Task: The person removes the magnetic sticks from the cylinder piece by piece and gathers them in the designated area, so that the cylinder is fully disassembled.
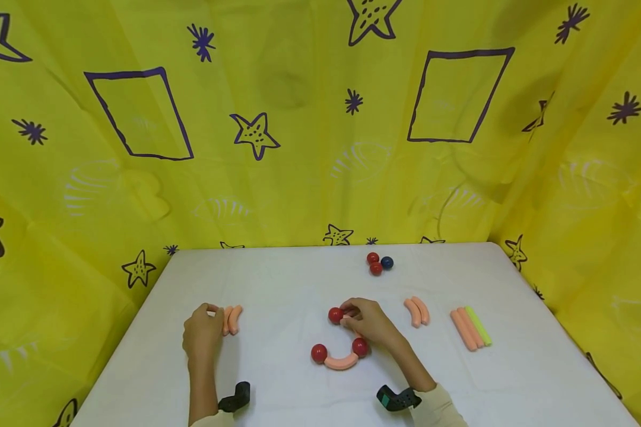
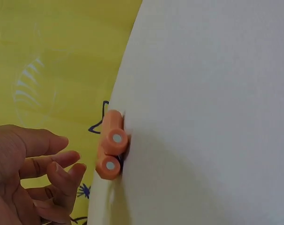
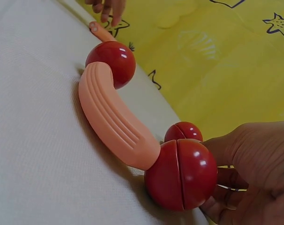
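Magnetic balls and curved orange rods form a partly joined figure at mid-table. At its base, a curved orange rod [image 1: 341,362] joins a red ball [image 1: 319,353] to another red ball [image 1: 360,347]. My right hand [image 1: 374,323] pinches a second curved rod, mostly hidden by the fingers, between the right-hand ball and an upper red ball [image 1: 336,315]. Off to the left, my left hand [image 1: 200,335] has loosely bent fingers beside a pair of curved orange rods [image 1: 234,320]. The left wrist view shows a gap between those fingertips and the rods [image 2: 114,140], whose ends bear round silvery discs.
Two red balls [image 1: 375,268] and a dark blue ball [image 1: 387,263] sit together at the back. On the right lie two more curved rods [image 1: 417,312], then straight orange rods [image 1: 463,329] beside a green rod [image 1: 478,326]. Yellow patterned curtain [image 1: 299,178] surrounds the white table [image 1: 278,273].
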Available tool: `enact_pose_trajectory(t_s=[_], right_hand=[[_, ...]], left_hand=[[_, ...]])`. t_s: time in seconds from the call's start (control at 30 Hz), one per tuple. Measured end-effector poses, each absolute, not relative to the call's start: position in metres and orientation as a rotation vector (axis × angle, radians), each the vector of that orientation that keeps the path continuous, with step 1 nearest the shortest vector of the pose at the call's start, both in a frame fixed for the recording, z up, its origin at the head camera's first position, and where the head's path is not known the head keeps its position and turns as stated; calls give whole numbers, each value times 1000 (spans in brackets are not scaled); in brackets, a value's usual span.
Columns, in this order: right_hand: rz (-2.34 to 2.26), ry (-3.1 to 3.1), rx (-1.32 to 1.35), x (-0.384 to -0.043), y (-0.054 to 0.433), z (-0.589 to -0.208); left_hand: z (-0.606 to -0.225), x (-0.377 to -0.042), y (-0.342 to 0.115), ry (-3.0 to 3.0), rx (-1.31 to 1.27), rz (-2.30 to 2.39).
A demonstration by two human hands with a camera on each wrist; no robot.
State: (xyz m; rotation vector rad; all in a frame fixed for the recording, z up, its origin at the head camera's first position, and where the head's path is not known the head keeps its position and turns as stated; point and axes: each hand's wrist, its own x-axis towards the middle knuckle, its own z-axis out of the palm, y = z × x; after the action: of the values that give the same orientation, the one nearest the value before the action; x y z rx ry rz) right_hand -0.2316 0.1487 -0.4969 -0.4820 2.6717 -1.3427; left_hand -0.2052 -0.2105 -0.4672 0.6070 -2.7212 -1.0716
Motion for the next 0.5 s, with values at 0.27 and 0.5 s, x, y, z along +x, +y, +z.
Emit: enact_pose_trajectory(t_s=[0.27,0.5], right_hand=[[-1283,2758,-471,-228,153,-494],[-1248,2753,-474,-225,155,-492]], left_hand=[[-455,-213,-178,-2709,461,-1094],[-457,-219,-145,-2744,199,-1147]])
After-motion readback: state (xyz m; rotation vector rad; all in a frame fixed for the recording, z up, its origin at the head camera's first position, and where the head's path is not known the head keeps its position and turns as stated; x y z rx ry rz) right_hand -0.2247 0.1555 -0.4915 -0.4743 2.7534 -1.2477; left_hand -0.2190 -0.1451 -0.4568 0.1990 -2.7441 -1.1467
